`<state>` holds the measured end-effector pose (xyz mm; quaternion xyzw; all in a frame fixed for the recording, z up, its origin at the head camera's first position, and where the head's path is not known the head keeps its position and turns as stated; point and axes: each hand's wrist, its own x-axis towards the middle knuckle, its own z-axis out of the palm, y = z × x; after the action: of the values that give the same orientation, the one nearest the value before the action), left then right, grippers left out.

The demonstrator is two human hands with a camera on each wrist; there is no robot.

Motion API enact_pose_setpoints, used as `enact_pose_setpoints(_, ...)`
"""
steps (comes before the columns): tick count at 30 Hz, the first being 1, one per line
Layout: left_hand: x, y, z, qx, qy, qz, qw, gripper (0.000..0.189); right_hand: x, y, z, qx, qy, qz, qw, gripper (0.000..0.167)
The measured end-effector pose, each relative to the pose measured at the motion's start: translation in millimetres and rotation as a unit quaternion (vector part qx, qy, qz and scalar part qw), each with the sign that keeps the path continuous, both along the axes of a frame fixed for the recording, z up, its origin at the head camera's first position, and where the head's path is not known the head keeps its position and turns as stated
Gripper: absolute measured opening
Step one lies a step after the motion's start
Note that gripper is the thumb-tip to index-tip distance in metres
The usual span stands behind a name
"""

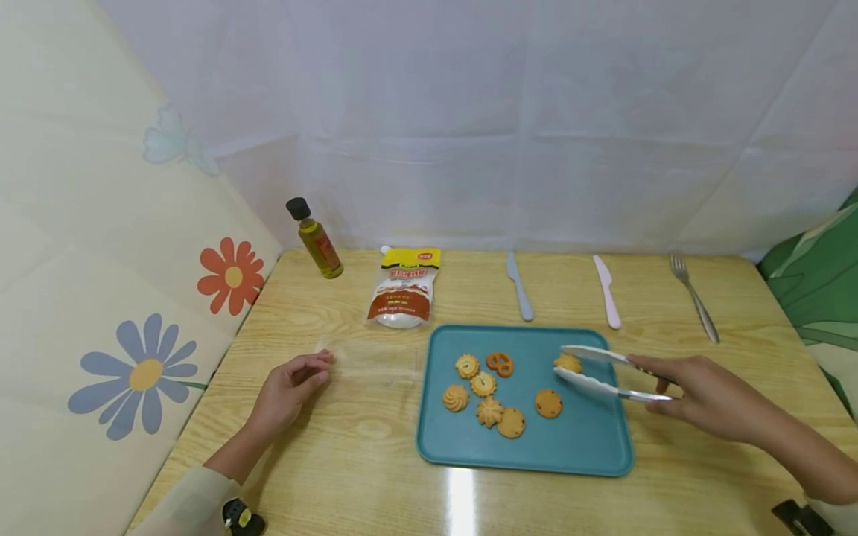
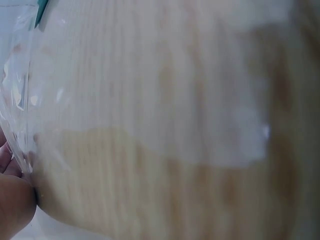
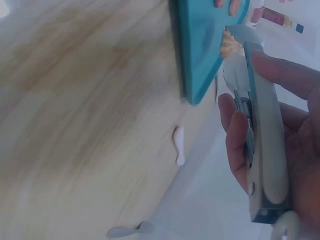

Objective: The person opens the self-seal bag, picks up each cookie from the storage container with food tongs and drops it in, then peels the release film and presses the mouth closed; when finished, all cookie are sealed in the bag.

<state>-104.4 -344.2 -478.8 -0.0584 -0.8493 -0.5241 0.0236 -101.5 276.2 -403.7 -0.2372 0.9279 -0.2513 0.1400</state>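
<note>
My right hand point(image 1: 710, 391) grips a pair of tongs point(image 1: 586, 383) over the right part of a blue-green tray point(image 1: 469, 450). Between the white tong tips is a golden cookie point(image 1: 568, 362); in the right wrist view this ridged cookie point(image 3: 229, 46) sits right at the tips. Left of the tray, my left hand point(image 1: 284, 394) pinches the edge of a clear plastic bag point(image 1: 375, 361) that lies flat along the table. The left wrist view shows the thumb point(image 2: 16, 202) against the bag's crinkled film point(image 2: 20, 90). Several cookies and a pretzel point(image 1: 500, 364) lie on the tray.
Behind the tray stand an oil bottle point(image 1: 320, 249) with a black cap and a yellow-topped pouch point(image 1: 402, 290). Along the back lie a grey-blue knife point(image 1: 519, 289), a pink knife point(image 1: 607, 292) and a metal fork point(image 1: 696, 301). A white cloth point(image 1: 429, 149) hangs behind the table.
</note>
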Motion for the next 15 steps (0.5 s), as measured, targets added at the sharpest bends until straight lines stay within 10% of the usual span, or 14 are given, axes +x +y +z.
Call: enact_pose_setpoints(15,0.1,0.3,-0.3,-0.003,-0.002,-0.002,1.0,0.017,-24.8,-55,14.2,-0.029,0.02,0.062,0.9974,0.063)
